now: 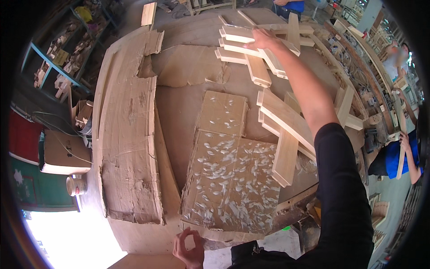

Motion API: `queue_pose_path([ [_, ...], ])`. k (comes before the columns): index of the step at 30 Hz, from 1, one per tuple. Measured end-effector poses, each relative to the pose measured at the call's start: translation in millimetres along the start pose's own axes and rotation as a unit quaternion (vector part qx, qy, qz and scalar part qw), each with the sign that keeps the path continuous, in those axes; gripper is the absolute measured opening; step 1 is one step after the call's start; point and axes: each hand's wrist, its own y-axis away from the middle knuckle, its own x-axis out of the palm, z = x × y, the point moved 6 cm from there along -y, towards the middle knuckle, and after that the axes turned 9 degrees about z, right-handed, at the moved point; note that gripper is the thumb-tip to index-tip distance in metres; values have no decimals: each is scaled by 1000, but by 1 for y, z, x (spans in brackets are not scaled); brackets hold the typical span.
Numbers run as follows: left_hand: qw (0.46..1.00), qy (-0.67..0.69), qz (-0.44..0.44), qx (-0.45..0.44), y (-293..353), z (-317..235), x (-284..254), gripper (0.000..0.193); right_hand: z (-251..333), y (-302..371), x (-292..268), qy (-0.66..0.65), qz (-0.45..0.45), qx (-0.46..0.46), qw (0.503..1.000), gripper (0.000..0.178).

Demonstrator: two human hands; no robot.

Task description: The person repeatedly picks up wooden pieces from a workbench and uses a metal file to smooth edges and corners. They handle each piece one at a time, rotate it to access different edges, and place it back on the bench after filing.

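Note:
My right hand (265,40) stretches to the far side of the table, its fingers and thumb closed on a pale wooden slat (239,34) at the top of a crossed stack. More slats with stepped ends, such as a short wooden piece (257,71), lie around and under it. Closer in, below my right forearm, sits a second crossed stack of wooden pieces (286,114). My left hand (189,249) is at the near table edge, its thumb and fingers curled into a ring with nothing visible inside. Beside it lies a cardboard sheet (215,179) dotted with white glue-like blobs.
A long layered cardboard strip (130,134) covers the table's left side, with a torn cardboard piece (190,65) behind. Blue shelving (53,67) and a cardboard box (66,151) stand left. Another person (405,154) holds wood at the right; a further person (290,6) is beyond.

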Motion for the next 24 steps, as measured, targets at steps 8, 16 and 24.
queue_pose_path([
  [8, 998, 61, -10, 6, -8, -7, -5, 18, -5, 15, -73, -37, -58, -71, 995, 62],
  [16, 955, 268, -88, 95, -44, -80, 2, 17, -24, 152, -293, -346, -182, -127, 912, 34],
  [24, 815, 511, 86, 261, -98, -292, -59, 83, 69, 363, -393, -336, -136, -249, 898, 41],
])
